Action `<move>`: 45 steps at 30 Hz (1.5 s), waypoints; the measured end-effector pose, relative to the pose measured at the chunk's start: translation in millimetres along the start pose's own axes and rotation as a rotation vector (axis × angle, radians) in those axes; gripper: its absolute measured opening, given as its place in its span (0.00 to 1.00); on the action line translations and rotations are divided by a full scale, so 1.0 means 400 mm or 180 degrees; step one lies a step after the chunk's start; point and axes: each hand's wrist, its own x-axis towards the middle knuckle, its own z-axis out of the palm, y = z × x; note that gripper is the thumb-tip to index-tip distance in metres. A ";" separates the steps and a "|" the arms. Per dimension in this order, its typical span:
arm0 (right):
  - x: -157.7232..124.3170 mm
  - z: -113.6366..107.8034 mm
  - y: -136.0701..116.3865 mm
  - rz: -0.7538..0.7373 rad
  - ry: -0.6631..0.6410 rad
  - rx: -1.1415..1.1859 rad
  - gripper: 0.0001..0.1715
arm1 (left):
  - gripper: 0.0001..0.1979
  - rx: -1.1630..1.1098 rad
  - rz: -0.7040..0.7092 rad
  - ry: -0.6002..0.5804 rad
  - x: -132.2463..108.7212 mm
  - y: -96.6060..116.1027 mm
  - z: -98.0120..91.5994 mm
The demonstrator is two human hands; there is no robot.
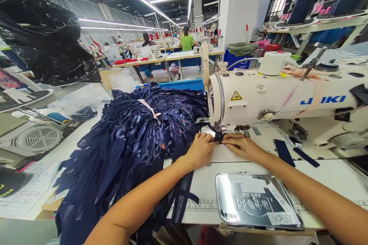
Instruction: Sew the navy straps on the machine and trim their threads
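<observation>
Both hands are at the needle area of a white sewing machine (253, 95). My left hand (202, 149) is closed, its fingertips pressing a small piece of dark navy fabric (219, 137) from the left. From the right, my right hand (241, 146) pinches the same piece between thumb and fingers. The fabric lies under or just in front of the presser foot; the exact spot is partly hidden by my fingers. Left of my hands spreads a large heap of navy straps (138, 134), gathered with a pale pink tie (149, 110).
A shiny metal tray (221, 199) with labels lies at the table's front edge, beside a printed ruler strip (198, 207). Short navy strips (284, 152) rest right of the needle. A black plastic bag (43, 34) hangs at upper left. A person in green (186, 40) sits farther back.
</observation>
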 end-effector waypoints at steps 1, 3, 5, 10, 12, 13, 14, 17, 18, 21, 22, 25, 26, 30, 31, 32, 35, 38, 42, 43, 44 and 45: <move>-0.001 -0.001 0.002 -0.0020 -0.0018 0.0052 0.15 | 0.18 -0.0022 -0.0005 -0.0012 0.000 0.000 0.000; -0.001 -0.006 0.002 -0.0109 -0.0048 0.0073 0.15 | 0.18 -0.0011 -0.0026 -0.0022 0.001 0.000 -0.001; 0.000 -0.011 -0.002 -0.0240 -0.0103 -0.0041 0.16 | 0.18 0.0046 -0.0024 -0.0012 0.003 0.001 -0.003; 0.008 -0.023 -0.022 -0.0469 -0.0238 -0.0534 0.17 | 0.16 0.0299 0.0154 -0.0069 0.002 0.005 -0.007; 0.010 -0.025 -0.029 -0.0465 -0.0254 -0.0572 0.17 | 0.16 0.0381 0.0206 -0.0097 -0.003 0.004 -0.008; 0.011 -0.026 -0.031 -0.0457 -0.0263 -0.0553 0.17 | 0.15 0.0394 0.0226 -0.0101 -0.006 0.002 -0.008; 0.011 -0.026 -0.033 -0.0451 -0.0263 -0.0525 0.17 | 0.15 0.0391 0.0249 -0.0098 -0.009 -0.001 -0.009; 0.012 -0.024 -0.034 -0.0469 -0.0236 -0.0470 0.17 | 0.15 0.0365 0.0323 -0.0074 -0.015 -0.015 -0.009; 0.012 -0.022 -0.034 -0.0482 -0.0216 -0.0468 0.17 | 0.15 0.0367 0.0341 -0.0068 -0.016 -0.020 -0.009; 0.012 -0.018 -0.033 -0.0517 -0.0164 -0.0505 0.17 | 0.15 0.0389 0.0364 -0.0047 -0.015 -0.030 -0.007; 0.013 -0.018 -0.033 -0.0532 -0.0144 -0.0531 0.17 | 0.15 0.0398 0.0373 -0.0034 -0.014 -0.032 -0.006; 0.014 -0.018 -0.033 -0.0564 -0.0097 -0.0615 0.16 | 0.15 0.0429 0.0398 -0.0004 -0.012 -0.033 -0.005; 0.014 -0.019 -0.034 -0.0573 -0.0084 -0.0636 0.16 | 0.15 0.0433 0.0399 -0.0004 -0.012 -0.033 -0.004; 0.014 -0.020 -0.037 -0.0608 -0.0052 -0.0731 0.17 | 0.15 0.0381 0.0365 -0.0048 -0.011 -0.033 -0.003; 0.014 -0.019 -0.037 -0.0605 -0.0058 -0.0768 0.17 | 0.16 0.0363 0.0354 -0.0063 -0.010 -0.034 -0.004; 0.014 -0.017 -0.036 -0.0594 -0.0070 -0.0811 0.17 | 0.16 0.0350 0.0341 -0.0075 -0.008 -0.036 -0.004; 0.014 -0.009 -0.031 -0.0524 -0.0095 -0.0920 0.18 | 0.17 0.0317 0.0320 -0.0096 -0.003 -0.044 -0.008; 0.010 -0.003 -0.023 -0.0392 -0.0066 -0.0884 0.19 | 0.18 0.0253 0.0321 -0.0128 0.004 -0.058 -0.011; 0.006 0.000 -0.009 -0.0086 -0.0114 -0.0583 0.19 | 0.22 0.0128 0.0322 -0.0185 0.017 -0.078 -0.009; 0.008 0.001 -0.004 0.0037 -0.0134 -0.0455 0.18 | 0.23 0.0094 0.0321 -0.0195 0.021 -0.083 -0.008; 0.012 0.004 0.001 0.0204 -0.0155 -0.0283 0.18 | 0.23 0.0060 0.0318 -0.0199 0.025 -0.088 -0.007; 0.018 0.008 0.006 0.0439 -0.0153 -0.0060 0.17 | 0.23 0.0033 0.0317 -0.0196 0.028 -0.091 -0.006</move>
